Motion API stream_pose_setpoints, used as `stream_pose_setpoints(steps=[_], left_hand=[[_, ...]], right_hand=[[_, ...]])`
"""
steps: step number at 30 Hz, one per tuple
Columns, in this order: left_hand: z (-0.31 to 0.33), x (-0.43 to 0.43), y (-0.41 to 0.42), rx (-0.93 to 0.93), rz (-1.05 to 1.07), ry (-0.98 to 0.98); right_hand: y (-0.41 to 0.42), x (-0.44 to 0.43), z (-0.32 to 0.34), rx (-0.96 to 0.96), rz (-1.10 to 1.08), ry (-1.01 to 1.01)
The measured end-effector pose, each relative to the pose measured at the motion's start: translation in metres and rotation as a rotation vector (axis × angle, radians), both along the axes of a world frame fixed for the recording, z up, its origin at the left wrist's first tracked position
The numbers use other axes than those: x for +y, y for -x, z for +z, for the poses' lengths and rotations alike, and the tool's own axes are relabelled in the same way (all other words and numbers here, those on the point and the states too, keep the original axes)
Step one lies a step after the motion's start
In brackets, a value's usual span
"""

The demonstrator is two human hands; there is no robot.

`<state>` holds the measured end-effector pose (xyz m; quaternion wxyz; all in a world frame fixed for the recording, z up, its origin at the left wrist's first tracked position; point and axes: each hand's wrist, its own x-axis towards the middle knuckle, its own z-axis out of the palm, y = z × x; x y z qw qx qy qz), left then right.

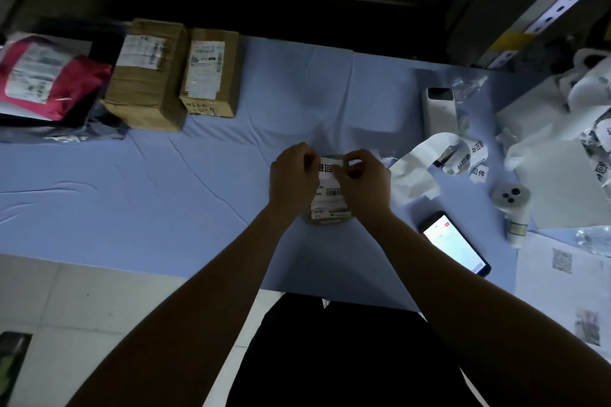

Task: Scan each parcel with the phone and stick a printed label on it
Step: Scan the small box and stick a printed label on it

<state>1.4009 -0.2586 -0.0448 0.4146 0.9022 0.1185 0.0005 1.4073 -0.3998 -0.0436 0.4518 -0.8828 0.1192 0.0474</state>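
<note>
From the head camera we see both forearms reach forward from the bottom edge and meet near the middle of the blue-covered table. The left hand and the right hand are both curled, knuckles up, each pinching one end of the printed label. They hold it over the far end of the small parcel, which lies flat on the cloth between the wrists. The phone lies screen-up and lit just right of the right forearm, apart from the parcel.

The hands cover most of the label's text and the parcel's sides. We cannot tell whether the label already touches the parcel. The picture is dim. Two cardboard boxes and a red parcel at far left have blurred, unreadable labels, and the label roll at right is tangled.
</note>
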Motion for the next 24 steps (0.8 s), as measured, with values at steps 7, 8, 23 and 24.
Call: stream_pose_setpoints(steps=[7, 8, 23, 24], left_hand=[[-0.033, -0.010, -0.005, -0.034, -0.004, -0.231], [-0.035, -0.011, -0.003, -0.029, 0.051, -0.185], [-0.028, -0.018, 0.037, 0.178, 0.304, 0.194], [-0.028, -0.017, 0.043, 0.205, 0.304, 0.221]], right_hand=[[-0.025, -0.001, -0.028, -0.063, 0.257, 0.295], [-0.025, -0.005, -0.030, -0.063, 0.231, 0.311], [-0.011, -0.025, -0.030, 0.286, -0.057, -0.168], [-0.004, -0.026, -0.029, 0.299, -0.032, -0.198]])
